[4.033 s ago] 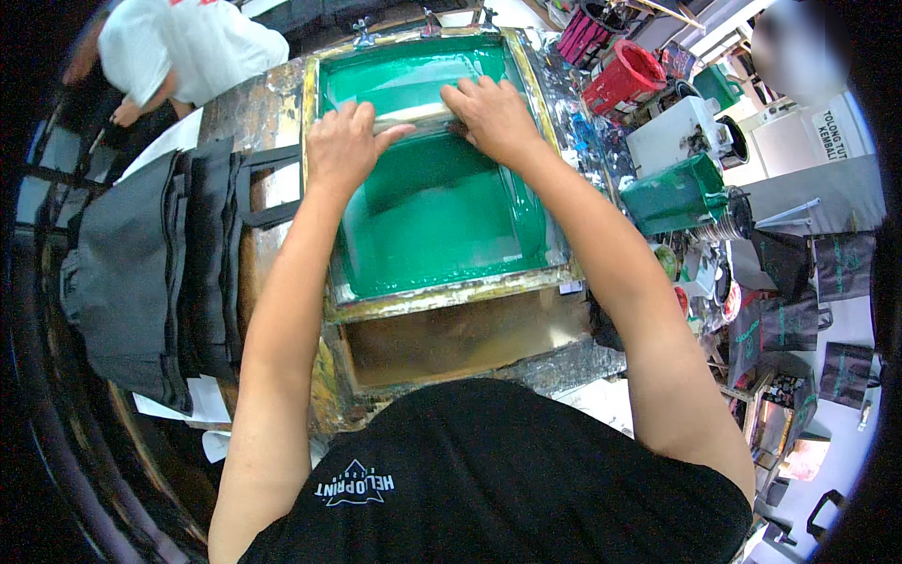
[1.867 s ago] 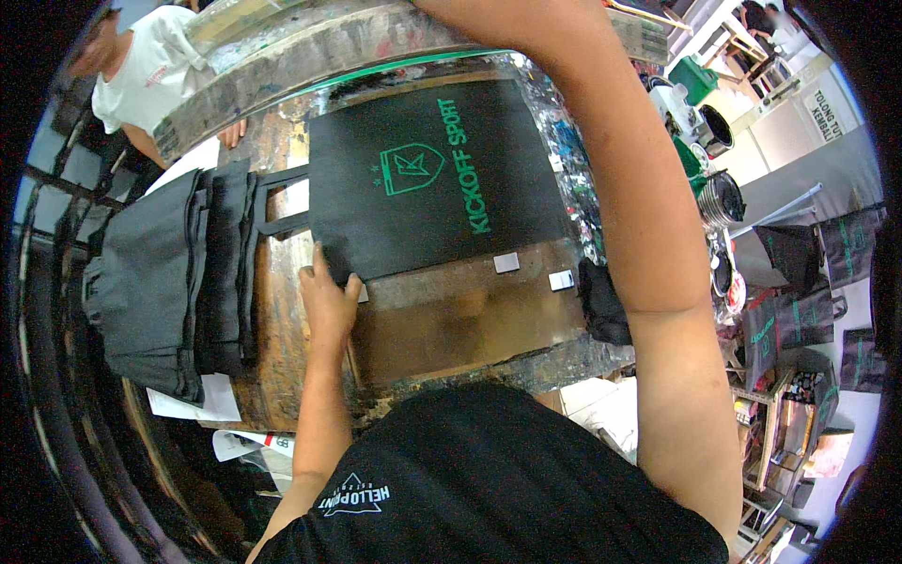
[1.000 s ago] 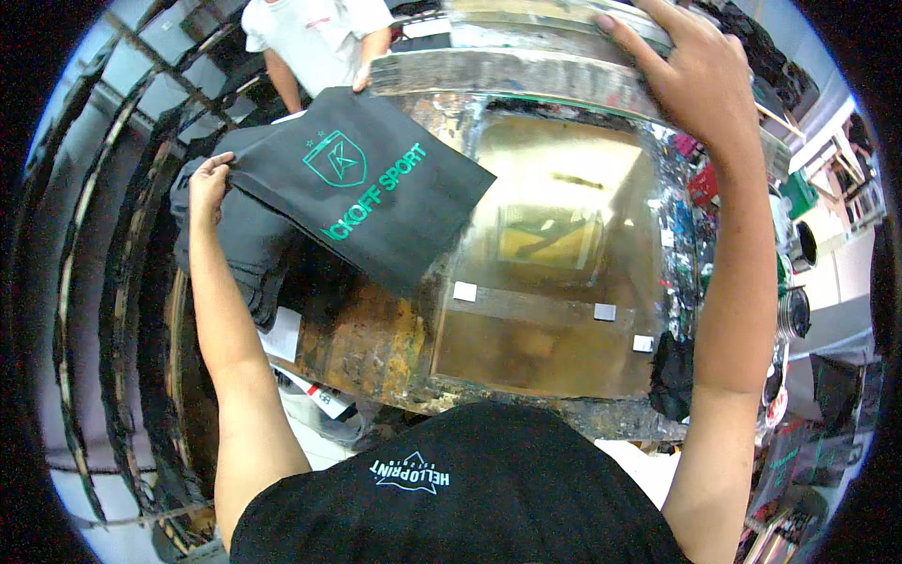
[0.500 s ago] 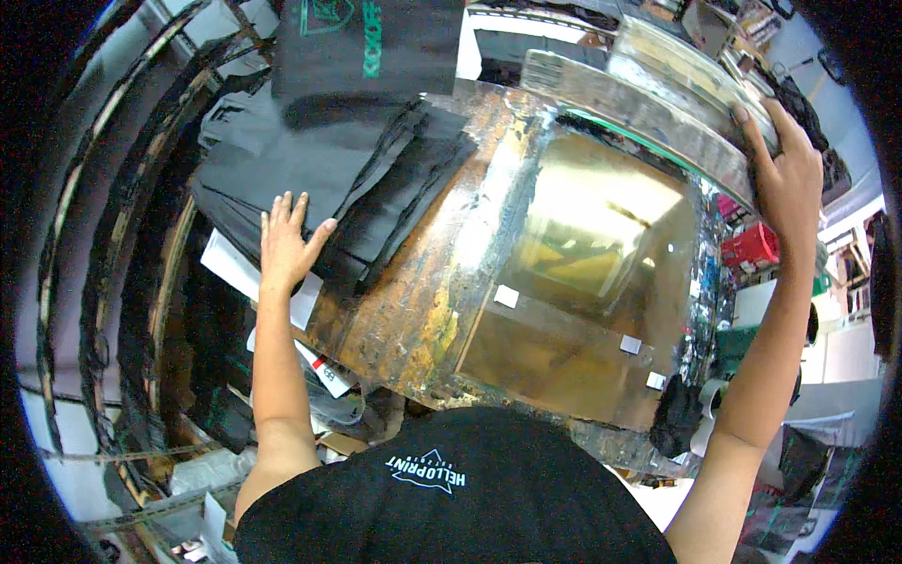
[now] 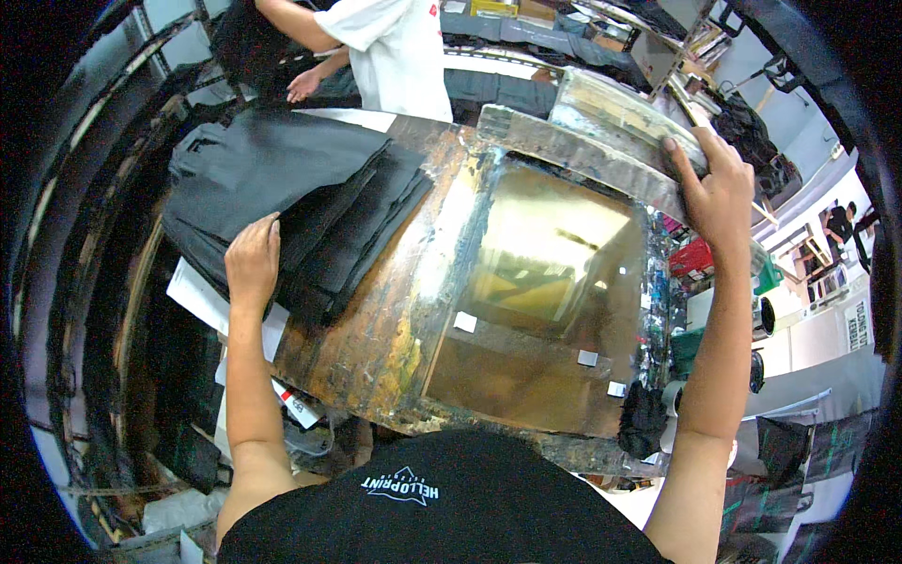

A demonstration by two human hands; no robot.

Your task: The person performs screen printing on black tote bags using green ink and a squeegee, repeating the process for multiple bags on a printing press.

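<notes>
On the left of the worktable lies a stack of black fabric pieces (image 5: 272, 160), its layered edges fanned toward the right. My left hand (image 5: 252, 256) is closed at the near edge of the stack, thumb and fingers pinched on the top black fabric piece. At the upper right, my right hand (image 5: 719, 183) grips the end of a tilted-up screen printing frame (image 5: 583, 155), thumb on the near side and fingers over the back. Below the frame is a glossy brown printing board (image 5: 536, 376) bearing small white tabs (image 5: 464, 321).
Across the table a person in a white shirt (image 5: 399, 56) stands with an arm toward dark cloth (image 5: 246, 42). White paper (image 5: 202, 299) juts from under the stack. A curved dark rack (image 5: 103, 235) stands left; a red container (image 5: 691, 258) sits right.
The black piece with green print at the far side is gone from there, and the person in white shows. My left hand went from spread flat to pinched. My right hand stays on the frame.
</notes>
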